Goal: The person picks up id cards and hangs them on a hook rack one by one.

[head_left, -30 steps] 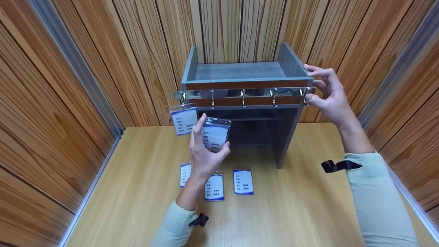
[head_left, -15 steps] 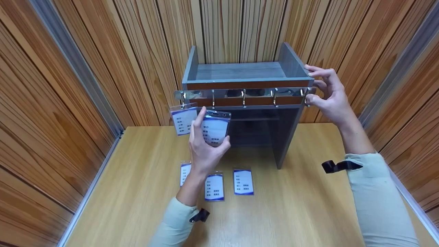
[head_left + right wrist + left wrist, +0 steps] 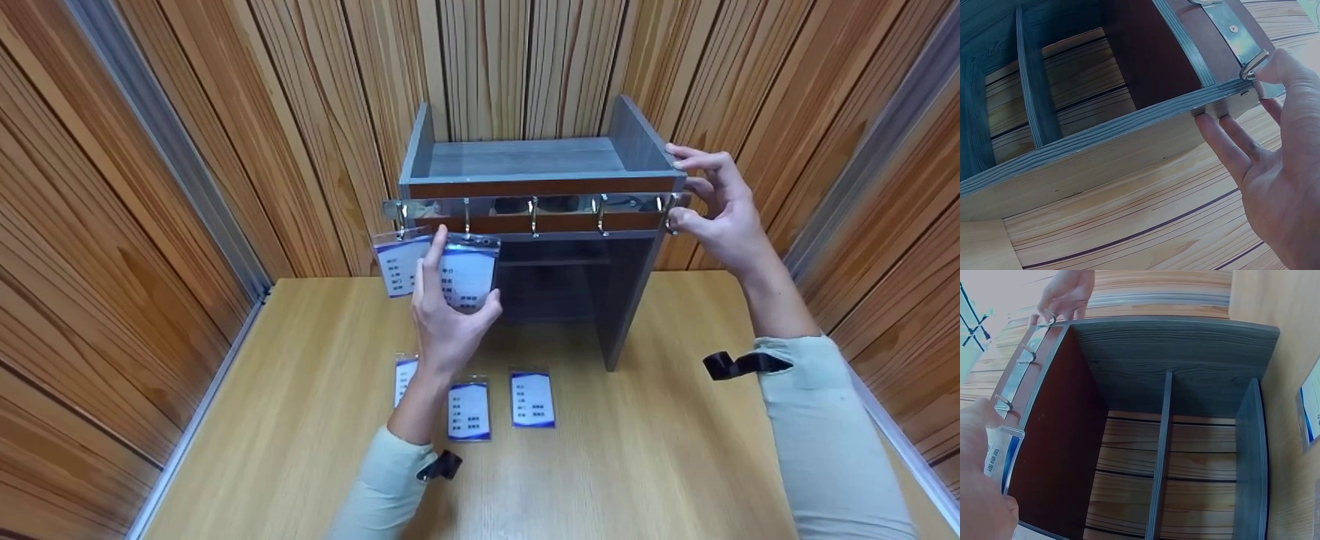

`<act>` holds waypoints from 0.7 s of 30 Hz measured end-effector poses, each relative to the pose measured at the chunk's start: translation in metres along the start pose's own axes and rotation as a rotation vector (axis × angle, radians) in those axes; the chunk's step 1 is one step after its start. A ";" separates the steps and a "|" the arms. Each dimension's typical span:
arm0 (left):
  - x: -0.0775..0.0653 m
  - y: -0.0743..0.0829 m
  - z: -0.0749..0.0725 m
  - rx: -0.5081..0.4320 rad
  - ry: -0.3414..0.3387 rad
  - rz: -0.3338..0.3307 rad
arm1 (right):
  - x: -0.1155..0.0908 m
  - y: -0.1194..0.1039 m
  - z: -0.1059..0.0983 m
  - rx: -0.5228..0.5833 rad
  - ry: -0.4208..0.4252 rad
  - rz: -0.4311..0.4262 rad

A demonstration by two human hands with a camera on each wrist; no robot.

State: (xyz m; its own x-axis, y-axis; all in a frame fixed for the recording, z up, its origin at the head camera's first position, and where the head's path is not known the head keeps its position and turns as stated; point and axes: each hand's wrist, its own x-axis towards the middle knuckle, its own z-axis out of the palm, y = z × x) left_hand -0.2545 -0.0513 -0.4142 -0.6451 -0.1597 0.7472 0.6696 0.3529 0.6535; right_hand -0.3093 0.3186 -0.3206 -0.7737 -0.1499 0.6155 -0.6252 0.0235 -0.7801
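In the head view my left hand (image 3: 446,322) grips a clear ID badge holder (image 3: 472,270) by its side edges, thumb on the right, a finger on the left. The holder's slotted top edge is at the lower end of the second hook (image 3: 467,217) from the left; whether the hook passes through the slot is unclear. Another badge holder (image 3: 394,268) hangs from the leftmost hook. My right hand (image 3: 720,214) holds the right end of the metal hook rail (image 3: 495,204). In the right wrist view, its thumb is at the end hook (image 3: 1253,64) and fingertips touch the side panel.
The rail runs across the front of a grey wooden shelf unit (image 3: 525,156) on the table (image 3: 315,405). Several more badge holders lie in front of it, among them a middle one (image 3: 469,411) and a right one (image 3: 532,399). Wood-panelled walls (image 3: 322,135) stand around.
My left hand has raised the badge holder toward the second hook, and its top edge has come up to the hook's lower end. My right hand stays in place.
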 end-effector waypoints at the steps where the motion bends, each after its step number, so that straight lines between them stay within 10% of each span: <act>1: 0.000 0.000 0.000 0.000 0.000 -0.003 | 0.000 0.000 0.000 -0.001 0.001 0.002; 21: 0.002 -0.006 0.004 0.015 0.019 -0.029 | -0.001 0.001 0.000 0.005 -0.010 -0.014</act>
State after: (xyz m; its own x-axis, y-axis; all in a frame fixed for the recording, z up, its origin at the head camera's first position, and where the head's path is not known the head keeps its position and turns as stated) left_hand -0.2615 -0.0506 -0.4170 -0.6571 -0.1873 0.7302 0.6450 0.3617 0.6732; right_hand -0.3089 0.3188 -0.3220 -0.7635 -0.1603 0.6256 -0.6358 0.0168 -0.7717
